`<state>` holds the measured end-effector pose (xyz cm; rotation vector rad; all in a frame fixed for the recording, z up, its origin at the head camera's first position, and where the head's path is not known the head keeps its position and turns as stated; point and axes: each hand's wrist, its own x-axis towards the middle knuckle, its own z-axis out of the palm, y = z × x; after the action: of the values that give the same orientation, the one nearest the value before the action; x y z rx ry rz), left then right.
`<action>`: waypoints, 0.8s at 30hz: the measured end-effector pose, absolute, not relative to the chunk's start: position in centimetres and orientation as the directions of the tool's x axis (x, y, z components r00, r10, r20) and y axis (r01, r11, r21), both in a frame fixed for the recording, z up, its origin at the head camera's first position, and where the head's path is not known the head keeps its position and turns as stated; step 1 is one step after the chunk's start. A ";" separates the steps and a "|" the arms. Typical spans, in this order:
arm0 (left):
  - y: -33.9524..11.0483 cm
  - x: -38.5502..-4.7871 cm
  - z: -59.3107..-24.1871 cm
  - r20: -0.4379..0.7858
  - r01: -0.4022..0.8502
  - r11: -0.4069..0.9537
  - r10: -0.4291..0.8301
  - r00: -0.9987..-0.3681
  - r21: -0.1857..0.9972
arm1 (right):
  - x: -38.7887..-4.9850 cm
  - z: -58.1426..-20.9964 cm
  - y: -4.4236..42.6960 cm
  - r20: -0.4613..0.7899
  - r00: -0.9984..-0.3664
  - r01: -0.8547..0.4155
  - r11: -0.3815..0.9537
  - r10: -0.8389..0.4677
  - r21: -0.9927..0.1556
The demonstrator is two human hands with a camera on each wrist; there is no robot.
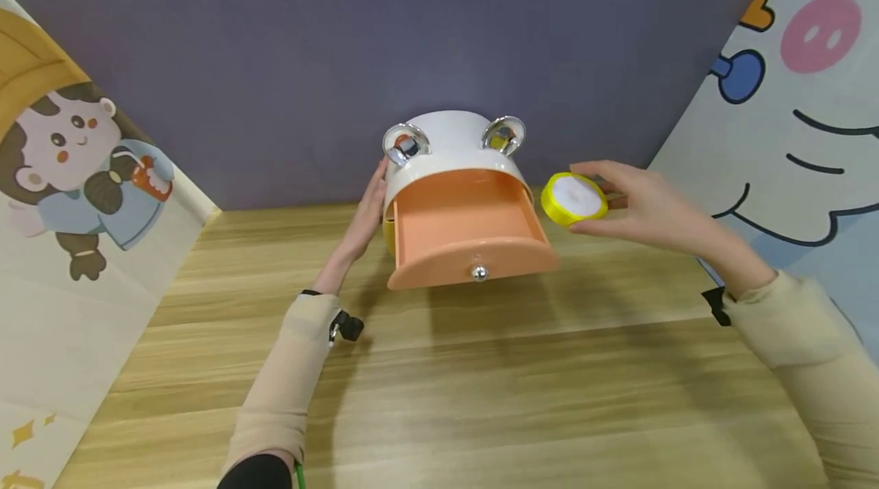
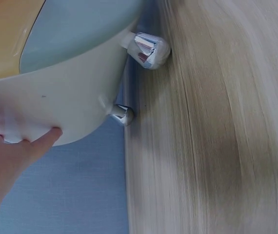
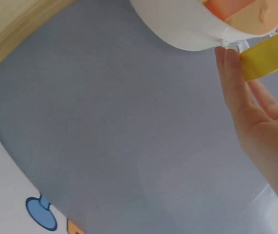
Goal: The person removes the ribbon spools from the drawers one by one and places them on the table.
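Note:
A white rounded storage box (image 1: 449, 134) with two shiny ring-shaped ears sits at the back of the table. Its orange drawer (image 1: 470, 207) is pulled out, showing a bare inside and a silver knob (image 1: 480, 273) on the front. My left hand (image 1: 364, 222) lies along the box's left side, and the left wrist view has its fingertips touching the white wall (image 2: 70, 97). To the right of the drawer, my right hand (image 1: 635, 203) pinches a thick yellow disc (image 1: 575, 199) with a white face between thumb and fingers, held in the air, apart from the box.
Behind the box rises a dark grey-blue panel (image 1: 275, 77). Cartoon-printed panels stand left (image 1: 41, 306) and right (image 1: 790, 138). The wood-grain table (image 1: 481, 397) stretches in front. Silver feet (image 2: 148, 50) carry the box.

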<state>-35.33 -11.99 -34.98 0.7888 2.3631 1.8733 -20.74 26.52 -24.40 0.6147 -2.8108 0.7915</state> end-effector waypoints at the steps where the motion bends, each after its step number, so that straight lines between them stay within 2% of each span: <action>1: -12.0 -35.4 -34.9 0.290 0.373 0.147 0.398 -0.870 0.916 | -20.7 -24.6 26.7 0.253 -0.904 -0.426 0.776 -0.345 -0.466; 9: -12.1 -35.6 -35.1 0.283 0.369 0.141 0.417 -0.863 0.919 | -20.6 -26.7 27.9 0.249 -0.897 -0.442 0.770 -0.366 -0.461; 16: -12.2 -35.5 -35.1 0.293 0.376 0.131 0.415 -0.861 0.917 | -20.4 -28.2 28.4 0.173 -0.934 -0.357 0.770 -0.314 -0.528; 24: -12.2 -35.5 -35.1 0.273 0.358 0.134 0.424 -0.863 0.924 | -20.3 -31.7 29.0 0.212 -0.904 -0.425 0.741 -0.370 -0.519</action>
<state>-35.47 -12.19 -35.14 0.8026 2.3242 1.8670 -20.27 29.00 -31.75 0.6512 -2.8419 0.8834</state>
